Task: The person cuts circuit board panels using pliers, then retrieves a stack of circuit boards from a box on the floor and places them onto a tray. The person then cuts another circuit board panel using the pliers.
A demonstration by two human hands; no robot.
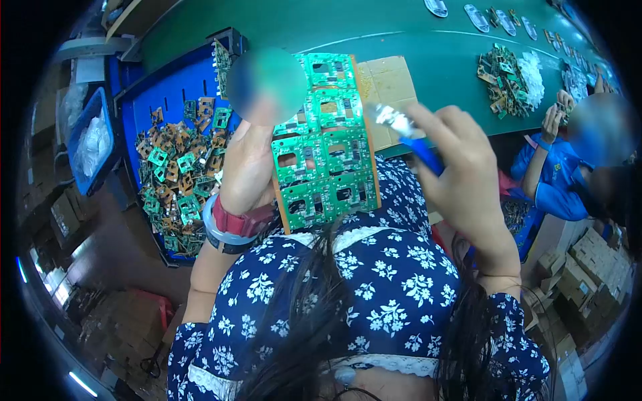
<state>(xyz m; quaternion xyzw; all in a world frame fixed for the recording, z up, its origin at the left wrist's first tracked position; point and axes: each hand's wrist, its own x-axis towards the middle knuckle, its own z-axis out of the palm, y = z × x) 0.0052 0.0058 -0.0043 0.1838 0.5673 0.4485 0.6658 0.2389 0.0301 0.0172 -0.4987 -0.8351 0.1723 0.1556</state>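
My left hand [249, 164] grips the left edge of a green circuit board panel [342, 144], held upright in front of my chest. Several identical boards with square cut-outs make up the panel, and brown strips run along its sides. A round blur hides my left fingertips and the panel's upper left corner. My right hand [463, 170] is wrapped round a blue-handled tool [424, 155] with a shiny metal end. That end points at the panel's right edge, apart from it in the picture; glare and motion smear its exact kind.
A blue crate [137, 110] at left holds many loose small circuit boards [177, 167]. Cardboard [388, 80] lies on the green table [287, 27] behind the panel. A pile of boards [501, 77] sits at right, near a co-worker in a blue top [558, 180]. A blue basket [79, 175] holds plastic bags.
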